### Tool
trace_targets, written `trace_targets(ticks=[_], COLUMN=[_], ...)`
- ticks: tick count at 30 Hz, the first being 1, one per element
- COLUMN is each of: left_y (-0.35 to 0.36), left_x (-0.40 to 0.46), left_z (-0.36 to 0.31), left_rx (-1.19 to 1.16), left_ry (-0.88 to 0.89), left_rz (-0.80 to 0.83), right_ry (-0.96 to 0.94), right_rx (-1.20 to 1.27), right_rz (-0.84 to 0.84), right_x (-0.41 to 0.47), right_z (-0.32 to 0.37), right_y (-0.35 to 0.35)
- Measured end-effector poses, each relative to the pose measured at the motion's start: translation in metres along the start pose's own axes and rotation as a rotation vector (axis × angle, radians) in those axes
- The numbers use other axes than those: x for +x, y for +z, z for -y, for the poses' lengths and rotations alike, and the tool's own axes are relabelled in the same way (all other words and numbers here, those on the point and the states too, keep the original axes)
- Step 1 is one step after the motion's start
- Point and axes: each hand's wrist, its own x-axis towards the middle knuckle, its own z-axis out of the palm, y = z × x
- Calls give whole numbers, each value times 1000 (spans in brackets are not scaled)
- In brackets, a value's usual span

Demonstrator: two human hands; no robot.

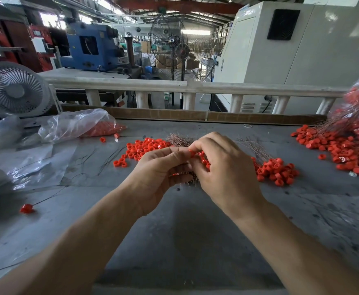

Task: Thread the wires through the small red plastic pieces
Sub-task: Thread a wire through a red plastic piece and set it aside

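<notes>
left hand (159, 167) curled, gripping a bundle of thin wires (177, 139) whose tips fan out just behind the knuckles. right hand (219, 165) curled in, thumb and forefinger pinching one red plastic piece (192, 153) right at the left fingertips. cannot tell whether a wire has entered the piece; too small.

step in hand, judged: seating one wire end in the hole of the pinched piece. advisable to keep both hands touching for steadiness, single out one wire from the bundle, hold the piece with its hole facing the wire tip, push straight so the thin wire does not buckle.

counts, placed relative to the hands:
- loose pile of red pieces (146, 146) just behind and left, on the counter (185, 220): too many to count, dozens.
- threaded cluster (277, 171) just right, wires attached: roughly thirty or more.
- large heap (342, 145) far right, with wires: uncountable.
- one single threaded piece (26, 208) well to the left, near side.
- clear bags (78, 124) far left: at least two, one holding red pieces.
- two fans: small white fan (14, 89) far left, standing fan (172, 43) behind.
</notes>
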Motion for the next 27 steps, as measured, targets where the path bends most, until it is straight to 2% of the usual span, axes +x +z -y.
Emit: trace_targets(ticks=[16,21,27], left_y=[3,7,7], left_x=[-3,-4,-5], left_z=[-4,-7,-8], left_rx=[33,39,9], left_ry=[-12,-62,-28], left_rz=[48,73,129], right_ry=[-52,-82,-140], right_rx=[61,83,76], right_rz=[-131,-78,-58], right_x=[1,4,2], right_z=[-4,-3,-2], right_y=[4,-2,-1])
